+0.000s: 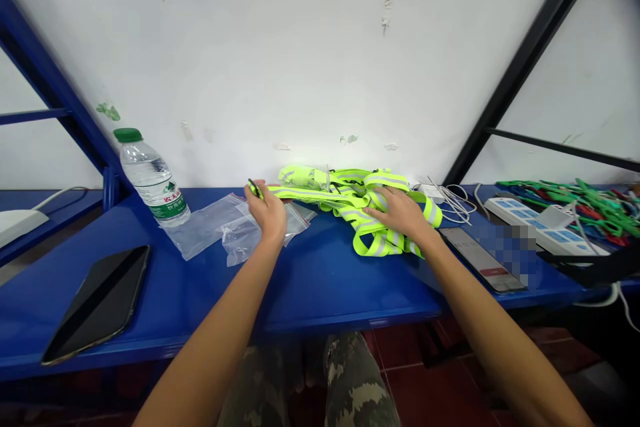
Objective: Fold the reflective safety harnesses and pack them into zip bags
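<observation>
Head view is showing us a blue metal surface (320, 280) with both bare arms reaching out over it. We are seeing the left hand (267, 213) curled narrow, pinching a small neon-yellow piece (255, 189) between its fingers, though we cannot tell exactly what that piece is. The right hand (400, 213) is lying open, pressing down on a tangled heap of neon-yellow reflective vests (360, 203) that is stretching across towards the left hand. Clear plastic zip bags (210, 230) are lying flat just beside and partly beneath the left hand, and a water bottle (150, 177) with a green cap is standing farther left of it. A dark smartphone (95, 303) is lying well to that hand's left. Right of the right hand, we are seeing white cables (453, 203), a power strip (537, 227), and a bundle of green and red clips (575, 203). We are judging the bottle a tipping risk if the left hand swings wide, which could wet the bags. Vest straps could also snag on the cables if the right hand drags the heap sideways, and the slippery bags could slide away under the left hand.
</observation>
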Action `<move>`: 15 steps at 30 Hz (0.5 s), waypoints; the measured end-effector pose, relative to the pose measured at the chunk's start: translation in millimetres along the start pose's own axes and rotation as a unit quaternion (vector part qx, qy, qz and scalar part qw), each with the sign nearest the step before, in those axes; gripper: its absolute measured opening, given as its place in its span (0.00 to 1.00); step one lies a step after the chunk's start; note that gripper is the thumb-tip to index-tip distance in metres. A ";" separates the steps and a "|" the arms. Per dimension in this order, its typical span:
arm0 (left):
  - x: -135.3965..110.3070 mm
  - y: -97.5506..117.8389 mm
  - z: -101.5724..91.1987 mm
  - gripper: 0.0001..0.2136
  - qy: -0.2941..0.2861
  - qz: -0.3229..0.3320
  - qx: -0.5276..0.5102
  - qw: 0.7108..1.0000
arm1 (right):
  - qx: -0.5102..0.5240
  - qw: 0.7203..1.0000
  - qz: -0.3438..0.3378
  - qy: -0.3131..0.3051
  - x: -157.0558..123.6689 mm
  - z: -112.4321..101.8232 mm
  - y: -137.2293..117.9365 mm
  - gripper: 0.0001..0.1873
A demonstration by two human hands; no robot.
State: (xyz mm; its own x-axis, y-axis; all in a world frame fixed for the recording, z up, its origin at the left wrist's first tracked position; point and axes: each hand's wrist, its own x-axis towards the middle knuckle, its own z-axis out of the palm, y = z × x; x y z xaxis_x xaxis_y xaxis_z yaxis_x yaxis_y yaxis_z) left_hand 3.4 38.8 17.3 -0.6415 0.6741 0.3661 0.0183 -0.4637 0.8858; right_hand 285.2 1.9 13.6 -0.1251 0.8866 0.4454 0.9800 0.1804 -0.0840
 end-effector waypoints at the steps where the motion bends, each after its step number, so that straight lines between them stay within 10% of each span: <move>1: 5.4 1.8 -1.6 0.15 0.020 -0.016 -0.022 0.999 | -0.015 1.000 0.024 -0.004 1.9 -0.3 4.0 0.26; 7: 23.9 10.4 -7.7 0.13 0.092 -0.064 -0.111 0.988 | -0.085 0.984 0.134 -0.079 9.1 -8.0 23.1 0.20; 15: -12.4 8.1 2.4 0.27 -0.085 -0.015 0.005 0.996 | 0.105 0.984 -0.128 -0.059 2.3 -25.8 -24.1 0.21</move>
State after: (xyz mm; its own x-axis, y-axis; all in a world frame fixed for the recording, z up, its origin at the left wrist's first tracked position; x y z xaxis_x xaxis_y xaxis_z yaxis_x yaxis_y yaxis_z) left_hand 13.3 28.1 20.6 -0.5023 0.7761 0.3812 0.0092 -0.4360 0.8999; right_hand 265.3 -11.4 39.7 -0.3940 0.8415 0.3695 0.8618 0.4780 -0.1697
